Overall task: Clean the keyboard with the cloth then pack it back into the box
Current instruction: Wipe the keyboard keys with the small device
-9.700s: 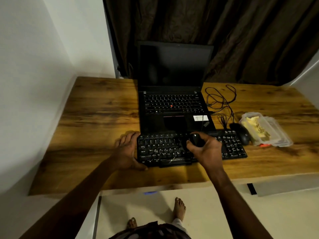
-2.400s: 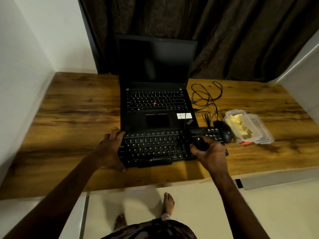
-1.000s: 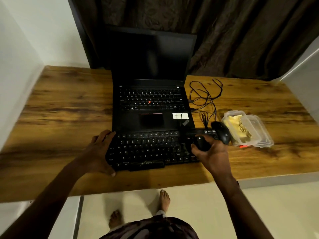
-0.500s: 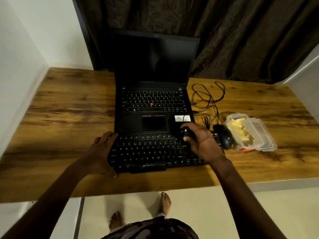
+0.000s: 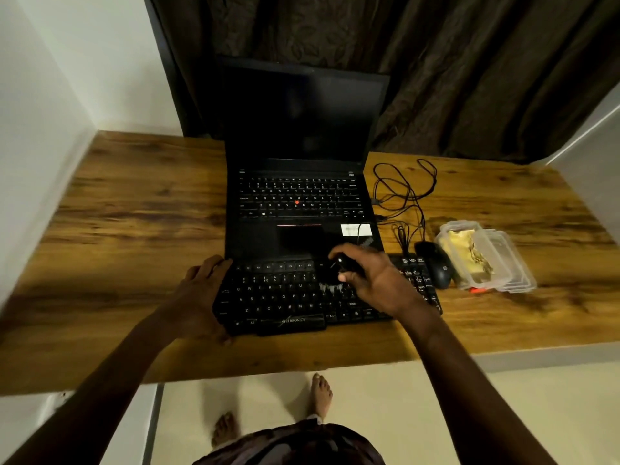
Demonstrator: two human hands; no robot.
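A black Zebronics keyboard lies on the wooden table, in front of an open laptop. My left hand grips the keyboard's left end, fingers over its back corner and thumb at the front edge. My right hand hovers over the keyboard's upper middle rows. It is closed on a small dark object, apparently the cloth, which is blurred and presses on the keys. My right hand and forearm hide part of the keyboard's right half.
The black laptop stands open with a dark screen, directly behind the keyboard. A black mouse and tangled cables lie at the right. A clear plastic container with yellow contents sits beside the mouse. A wall borders the table's left side.
My right hand has moved with the dark object from the keyboard's right part up and left to the upper middle rows. My left hand has stayed on the left end.
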